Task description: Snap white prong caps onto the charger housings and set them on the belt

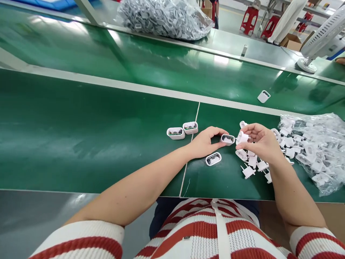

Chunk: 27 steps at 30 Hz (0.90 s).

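Observation:
My left hand grips a white charger housing between thumb and fingers, its open end showing dark parts inside. Just to the right, my right hand pinches a white plug cap, close beside the housing. Two more open housings stand left of my left hand, one of them a housing with a green board inside. Another open housing lies nearer to me, below my left fingers. Loose white plug caps with pins lie under and around my right hand.
A clear plastic bag of white caps lies open at the right. One white housing is on the green conveyor belt beyond the pale rail. Farther back are a large bag of parts and a white fan.

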Each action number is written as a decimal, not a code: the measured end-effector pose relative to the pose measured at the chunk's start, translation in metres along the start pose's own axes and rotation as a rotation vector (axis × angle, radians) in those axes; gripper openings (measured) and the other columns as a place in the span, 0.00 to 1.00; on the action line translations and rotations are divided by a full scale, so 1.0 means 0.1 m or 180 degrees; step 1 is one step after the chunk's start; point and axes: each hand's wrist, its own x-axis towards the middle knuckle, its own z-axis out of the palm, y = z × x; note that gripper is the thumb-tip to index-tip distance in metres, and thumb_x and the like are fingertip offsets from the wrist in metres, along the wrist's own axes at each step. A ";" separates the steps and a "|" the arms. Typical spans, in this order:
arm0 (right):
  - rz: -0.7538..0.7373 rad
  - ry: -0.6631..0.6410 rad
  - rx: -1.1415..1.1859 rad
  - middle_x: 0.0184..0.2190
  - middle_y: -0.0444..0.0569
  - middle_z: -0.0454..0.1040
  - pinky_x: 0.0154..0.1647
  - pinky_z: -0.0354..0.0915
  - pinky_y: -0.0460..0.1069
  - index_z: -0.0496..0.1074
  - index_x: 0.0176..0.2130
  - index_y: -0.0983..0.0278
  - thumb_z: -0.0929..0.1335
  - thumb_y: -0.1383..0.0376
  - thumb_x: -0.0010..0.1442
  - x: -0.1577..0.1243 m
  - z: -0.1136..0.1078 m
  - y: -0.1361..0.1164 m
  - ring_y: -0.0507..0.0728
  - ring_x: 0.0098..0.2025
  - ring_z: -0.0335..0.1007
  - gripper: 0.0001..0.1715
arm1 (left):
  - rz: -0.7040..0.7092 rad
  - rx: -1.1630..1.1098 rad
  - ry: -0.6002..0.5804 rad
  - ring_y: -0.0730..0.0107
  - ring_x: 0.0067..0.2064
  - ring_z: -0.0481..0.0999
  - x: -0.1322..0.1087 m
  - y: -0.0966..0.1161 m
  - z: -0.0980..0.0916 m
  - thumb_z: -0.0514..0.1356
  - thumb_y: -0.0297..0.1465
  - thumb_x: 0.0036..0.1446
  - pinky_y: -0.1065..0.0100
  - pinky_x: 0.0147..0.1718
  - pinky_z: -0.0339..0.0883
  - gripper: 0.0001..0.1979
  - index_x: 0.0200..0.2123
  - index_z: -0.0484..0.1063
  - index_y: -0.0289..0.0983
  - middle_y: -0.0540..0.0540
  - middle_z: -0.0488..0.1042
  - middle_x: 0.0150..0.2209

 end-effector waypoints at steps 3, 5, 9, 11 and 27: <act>-0.0288 0.0197 -0.0384 0.34 0.45 0.77 0.23 0.65 0.48 0.81 0.42 0.58 0.82 0.52 0.48 -0.05 0.01 -0.05 0.53 0.30 0.71 0.24 | 0.0003 0.0042 -0.0076 0.56 0.59 0.74 -0.02 -0.01 -0.02 0.68 0.37 0.60 0.52 0.62 0.67 0.20 0.55 0.76 0.41 0.43 0.78 0.56; -0.0422 0.0117 -0.0367 0.39 0.45 0.76 0.24 0.67 0.48 0.82 0.46 0.54 0.79 0.54 0.56 -0.09 0.01 -0.07 0.52 0.30 0.73 0.18 | -0.0020 0.0061 -0.0085 0.55 0.59 0.74 -0.03 -0.01 -0.03 0.70 0.37 0.59 0.53 0.61 0.68 0.22 0.55 0.76 0.40 0.43 0.78 0.56; -0.0507 -0.0099 0.0153 0.48 0.45 0.72 0.37 0.77 0.52 0.78 0.50 0.51 0.77 0.60 0.60 -0.13 0.00 -0.08 0.53 0.35 0.77 0.17 | 0.0116 0.0152 -0.0060 0.57 0.55 0.76 -0.02 0.00 -0.03 0.68 0.37 0.61 0.55 0.57 0.69 0.16 0.51 0.78 0.39 0.44 0.80 0.51; -0.0634 -0.0226 0.0206 0.48 0.45 0.73 0.40 0.77 0.53 0.77 0.49 0.51 0.77 0.61 0.62 -0.12 0.00 -0.08 0.55 0.40 0.76 0.15 | 0.0227 0.0144 -0.0059 0.59 0.54 0.76 -0.02 0.00 -0.03 0.68 0.36 0.62 0.57 0.56 0.69 0.15 0.50 0.78 0.38 0.45 0.81 0.50; -0.1588 -0.0472 -0.1724 0.51 0.47 0.81 0.54 0.70 0.62 0.74 0.54 0.52 0.65 0.65 0.72 -0.09 0.09 -0.16 0.62 0.51 0.78 0.14 | 0.0319 0.0043 -0.0079 0.58 0.55 0.76 -0.02 -0.01 -0.05 0.66 0.33 0.62 0.57 0.58 0.70 0.15 0.51 0.78 0.39 0.45 0.81 0.50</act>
